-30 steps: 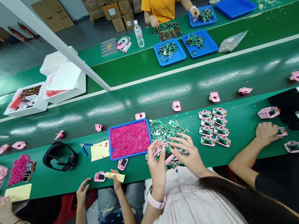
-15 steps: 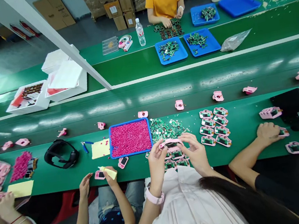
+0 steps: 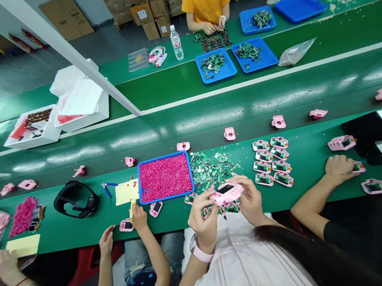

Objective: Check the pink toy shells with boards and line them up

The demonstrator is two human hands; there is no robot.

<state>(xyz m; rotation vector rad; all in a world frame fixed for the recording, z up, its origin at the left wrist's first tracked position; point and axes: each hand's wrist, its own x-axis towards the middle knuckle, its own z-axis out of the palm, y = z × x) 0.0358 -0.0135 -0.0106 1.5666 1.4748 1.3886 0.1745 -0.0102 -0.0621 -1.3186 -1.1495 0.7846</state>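
A pink plastic device casing (image 3: pixel 227 194) with a dark screen is held up between my two hands, above the table's near edge. My left hand (image 3: pixel 203 217) is closed on its left end, thumb and fingers around the shell. On the right end, my right hand (image 3: pixel 251 201) grips it too. Below and partly hidden by my hands lie several pink shells with green boards (image 3: pixel 232 208). Just beyond them is a loose heap of small green circuit boards (image 3: pixel 212 166). Right of my hands, pink shells fitted with boards (image 3: pixel 272 162) lie in two columns.
A blue tray (image 3: pixel 140 195) of small magenta parts stands left of the heap. Co-workers' hands work at left (image 3: pixel 138 216) and right (image 3: pixel 338 167). Beyond the green table, pink shells (image 3: pixel 229 133) lie spaced along the belt. A black headset (image 3: pixel 76 199) rests farther left.
The casing has turned in my hands, from edge-on to its screen face showing, and sits slightly lower. The neighbour on the left has moved the yellow tube away from the pink device.
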